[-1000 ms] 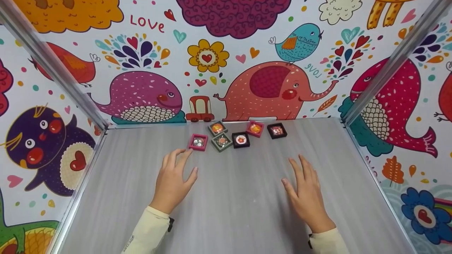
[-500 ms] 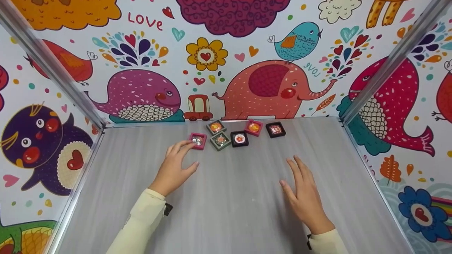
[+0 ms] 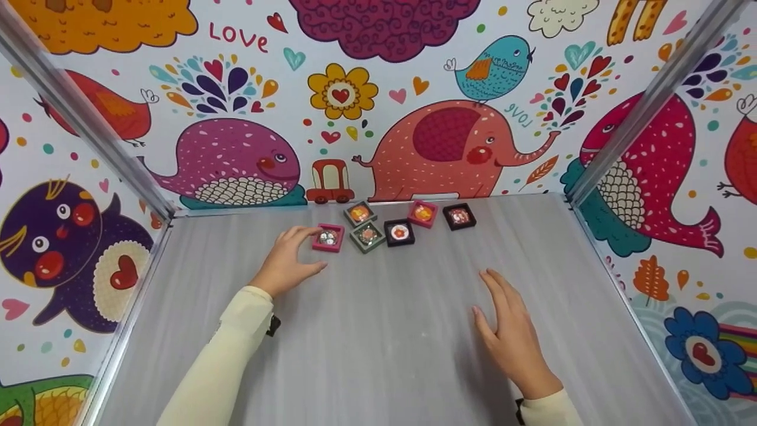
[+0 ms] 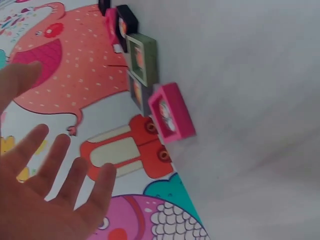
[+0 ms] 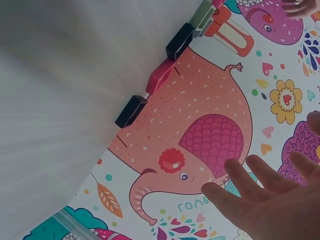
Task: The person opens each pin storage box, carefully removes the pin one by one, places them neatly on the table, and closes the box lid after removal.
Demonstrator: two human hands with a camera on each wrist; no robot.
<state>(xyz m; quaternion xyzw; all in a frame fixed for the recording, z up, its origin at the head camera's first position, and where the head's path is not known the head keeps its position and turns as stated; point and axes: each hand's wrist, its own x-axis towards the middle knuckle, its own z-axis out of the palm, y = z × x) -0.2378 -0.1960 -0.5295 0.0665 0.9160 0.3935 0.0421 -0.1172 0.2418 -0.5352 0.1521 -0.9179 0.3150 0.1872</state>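
Several small square framed boxes lie in a loose row near the back wall. From the left they are a pink box (image 3: pixel 328 238), two grey-green boxes (image 3: pixel 359 213) (image 3: pixel 367 235), a black box (image 3: pixel 400 232), another pink box (image 3: pixel 422 213) and another black box (image 3: pixel 459 216). My left hand (image 3: pixel 293 253) reaches to the left pink box (image 4: pixel 172 112) with its fingertips at the box's left edge. In the left wrist view my left hand (image 4: pixel 47 175) has its fingers spread and holds nothing. My right hand (image 3: pixel 505 313) lies flat and open on the table, well short of the boxes.
The grey table (image 3: pixel 384 331) is walled on three sides by panels with cartoon animals. Metal corner posts (image 3: pixel 83 118) (image 3: pixel 644 100) stand at the back left and right. The right wrist view shows the boxes edge-on (image 5: pixel 160 76) along the wall.
My left hand has slid forward and a little left, up to the left pink box. The right hand has barely shifted.
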